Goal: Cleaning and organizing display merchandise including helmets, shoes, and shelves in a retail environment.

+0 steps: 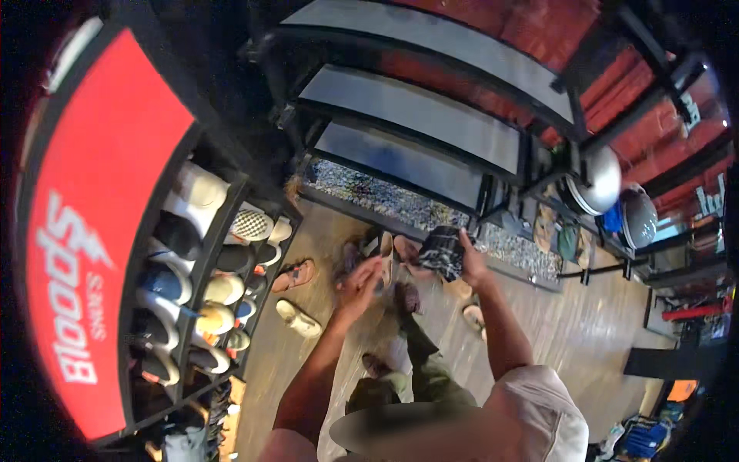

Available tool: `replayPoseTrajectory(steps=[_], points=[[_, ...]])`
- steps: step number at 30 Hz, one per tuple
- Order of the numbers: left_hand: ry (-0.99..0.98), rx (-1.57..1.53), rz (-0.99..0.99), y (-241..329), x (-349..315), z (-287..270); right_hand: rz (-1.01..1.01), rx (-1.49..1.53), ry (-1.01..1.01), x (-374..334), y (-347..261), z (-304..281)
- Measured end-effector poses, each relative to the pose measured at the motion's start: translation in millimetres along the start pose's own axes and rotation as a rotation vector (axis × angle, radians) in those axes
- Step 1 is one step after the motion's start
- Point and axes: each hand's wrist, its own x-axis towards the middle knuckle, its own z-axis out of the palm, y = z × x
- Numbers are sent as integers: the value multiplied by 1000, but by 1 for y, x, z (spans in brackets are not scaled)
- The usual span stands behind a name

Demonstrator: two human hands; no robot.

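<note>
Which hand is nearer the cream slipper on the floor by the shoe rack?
Left. The left hand hangs just right of the cream slipper; the right hand is farther right, holding a dark shoe.

The shoe (442, 252) in the right hand (471, 262) is black with a pale check. A checkered black-and-white shoe (252, 225) sits on the black rack (202, 254), beneath a red sign (92, 223) with white lettering.

Wooden floor (585, 323), black shoe rack (208, 254), dark metal stairs (416, 108)

The left hand (360, 282) is motion-blurred, its fingers (369, 268) indistinct. The right hand (471, 260) partly covers a dark checked shoe (440, 251). The shoe rack (154, 369) runs off at the lower edge, its bottom pairs too dark to tell.
</note>
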Motion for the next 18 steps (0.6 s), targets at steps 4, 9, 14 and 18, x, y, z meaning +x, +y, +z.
replayPoseTrajectory(steps=[4,9,14,18], points=[[-144,214,165,130,-38,83,19,-113,69,-180,-54,96],[-197,741,353,190,-82,148,-114,-143,-228,-258,-75,74],[-213,530,401,205,-102,184,-229,-167,-214,-309,-98,25],[-158,-67,20,178,-96,215,-371,-160,-200,-311,-101,-15]])
